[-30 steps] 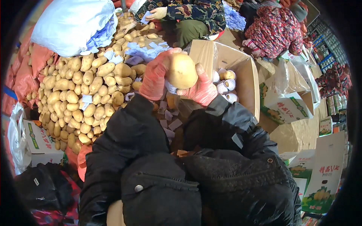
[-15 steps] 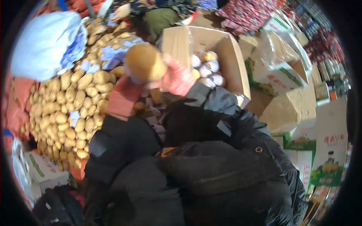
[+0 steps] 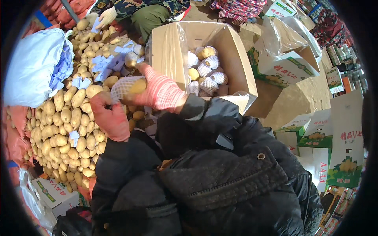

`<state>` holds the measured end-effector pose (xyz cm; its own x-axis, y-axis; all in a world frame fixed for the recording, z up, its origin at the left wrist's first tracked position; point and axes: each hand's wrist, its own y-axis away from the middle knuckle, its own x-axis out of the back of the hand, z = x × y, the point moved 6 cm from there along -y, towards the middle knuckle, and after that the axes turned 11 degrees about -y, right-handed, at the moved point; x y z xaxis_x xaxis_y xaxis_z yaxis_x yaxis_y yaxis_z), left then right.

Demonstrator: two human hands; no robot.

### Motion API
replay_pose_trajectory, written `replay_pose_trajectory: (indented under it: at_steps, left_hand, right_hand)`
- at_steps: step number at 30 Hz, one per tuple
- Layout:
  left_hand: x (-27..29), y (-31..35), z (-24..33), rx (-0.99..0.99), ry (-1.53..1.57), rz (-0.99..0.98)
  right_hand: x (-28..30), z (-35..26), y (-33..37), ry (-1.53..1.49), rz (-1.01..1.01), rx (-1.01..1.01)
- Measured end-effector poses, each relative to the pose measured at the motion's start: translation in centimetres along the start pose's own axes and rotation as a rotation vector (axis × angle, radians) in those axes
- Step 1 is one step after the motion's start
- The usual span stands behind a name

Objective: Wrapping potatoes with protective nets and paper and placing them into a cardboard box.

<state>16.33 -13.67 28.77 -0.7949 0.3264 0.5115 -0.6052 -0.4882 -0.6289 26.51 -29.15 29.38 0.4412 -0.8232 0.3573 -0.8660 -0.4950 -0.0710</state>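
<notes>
Holding the potato (image 3: 138, 86) way less bare than a second ago, so looking mostly sleeved, pinching its foam net (image 3: 121, 89) with left hand (image 3: 113, 120), gripping with right hand (image 3: 162, 90), left of the open box (image 3: 164, 49)

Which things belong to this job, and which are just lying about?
Likely in use:
- yellow potato in white foam net, between pink-gloved left hand and right hand
- open brown cardboard box of netted potatoes
- heaped yellow potatoes

Seemingly lying about:
- black fabric bundle
- upright white-and-green cardboard carton
</notes>
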Motion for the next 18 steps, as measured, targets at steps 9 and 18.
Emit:
replay_pose_trajectory:
  at_steps: [9,18]
  left_hand:
    - [-3.8,-0.8,9.3,-0.502,0.284,-0.675]
    - [-3.6,-3.8,-14.1,0.05,0.117,-0.52]
  right_hand:
    - [8.6,9.6,-4.0,-1.197,0.015,0.066]
    - [21.8,28.3,-14.9,0.372,0.773,-0.024]
